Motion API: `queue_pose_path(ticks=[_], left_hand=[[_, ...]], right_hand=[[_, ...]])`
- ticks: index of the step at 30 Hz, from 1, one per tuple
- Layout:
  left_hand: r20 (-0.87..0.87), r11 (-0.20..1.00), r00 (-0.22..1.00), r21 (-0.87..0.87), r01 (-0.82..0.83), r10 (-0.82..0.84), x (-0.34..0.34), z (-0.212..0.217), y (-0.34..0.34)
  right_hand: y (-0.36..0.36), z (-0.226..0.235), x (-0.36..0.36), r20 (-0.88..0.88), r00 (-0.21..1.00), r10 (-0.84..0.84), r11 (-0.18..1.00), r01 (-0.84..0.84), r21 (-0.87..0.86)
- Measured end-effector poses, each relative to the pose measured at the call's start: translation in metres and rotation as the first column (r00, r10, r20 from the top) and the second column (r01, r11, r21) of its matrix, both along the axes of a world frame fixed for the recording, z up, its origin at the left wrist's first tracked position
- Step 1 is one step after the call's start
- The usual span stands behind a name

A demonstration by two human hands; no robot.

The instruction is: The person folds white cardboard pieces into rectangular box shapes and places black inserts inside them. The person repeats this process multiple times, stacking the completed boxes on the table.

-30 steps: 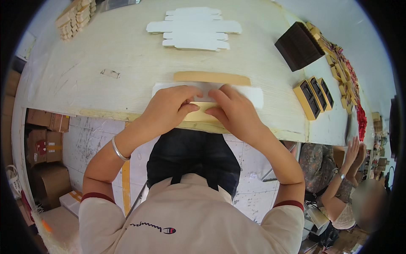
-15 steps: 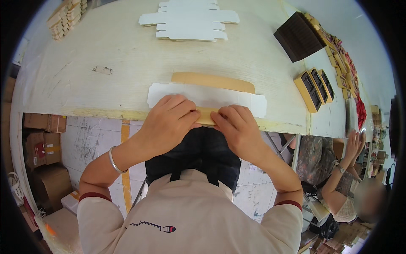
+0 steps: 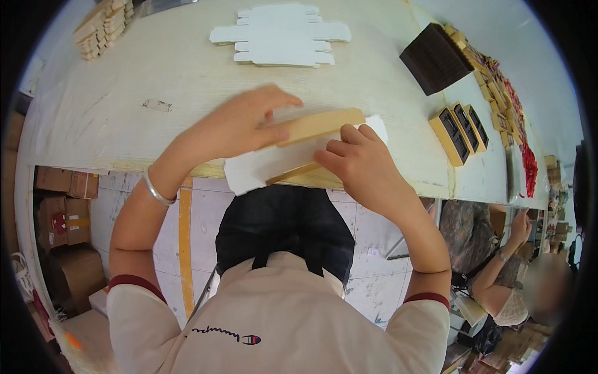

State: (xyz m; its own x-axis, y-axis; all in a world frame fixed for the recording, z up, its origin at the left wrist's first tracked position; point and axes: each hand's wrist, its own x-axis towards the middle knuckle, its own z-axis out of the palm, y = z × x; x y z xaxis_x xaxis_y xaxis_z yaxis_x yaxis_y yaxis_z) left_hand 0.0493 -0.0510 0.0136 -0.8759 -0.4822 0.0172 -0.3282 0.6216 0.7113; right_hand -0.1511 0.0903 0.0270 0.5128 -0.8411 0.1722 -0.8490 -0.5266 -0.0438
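Observation:
A partly folded cardboard box [image 3: 286, 159], white inside and tan outside, lies tilted across the near edge of the table. Both of its long sides stand up, and a white flap sticks out at each end. My right hand [image 3: 361, 156] grips it toward its right end, with curled fingers over the inside. Over the far left part is my left hand [image 3: 252, 121], its fingers apart and stretched out. The left thumb lies by the far tan side; whether it presses on it I cannot tell.
Farther back lies a stack of flat white box blanks [image 3: 283, 37]. Small wooden-coloured pieces [image 3: 103, 30] are piled at far left. To the right stand a dark brown block-shaped stack [image 3: 436, 59] and tan boxes with black inserts [image 3: 460, 134]. Another person's hand [image 3: 520, 225] shows at right.
The box has turned, its right end swinging away from me, and its far side now stands up. My left hand has left the near edge, moved to the far side and opened.

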Motion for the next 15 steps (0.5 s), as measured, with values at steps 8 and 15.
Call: queue_pose_path(ticks=[8, 15], left_hand=[[-0.088, 0.982, 0.996, -0.191, -0.003, -0.014, -0.016, -0.015, 0.039], [0.069, 0.953, 0.955, 0.117, 0.281, -0.290, -0.009, -0.002, 0.019]], right_hand=[[0.025, -0.035, 0.018, 0.513, 0.857, 0.039, 0.999, -0.051, 0.010], [0.016, -0.039, 0.010, 0.602, 0.791, -0.106, 0.980, -0.019, 0.198]])
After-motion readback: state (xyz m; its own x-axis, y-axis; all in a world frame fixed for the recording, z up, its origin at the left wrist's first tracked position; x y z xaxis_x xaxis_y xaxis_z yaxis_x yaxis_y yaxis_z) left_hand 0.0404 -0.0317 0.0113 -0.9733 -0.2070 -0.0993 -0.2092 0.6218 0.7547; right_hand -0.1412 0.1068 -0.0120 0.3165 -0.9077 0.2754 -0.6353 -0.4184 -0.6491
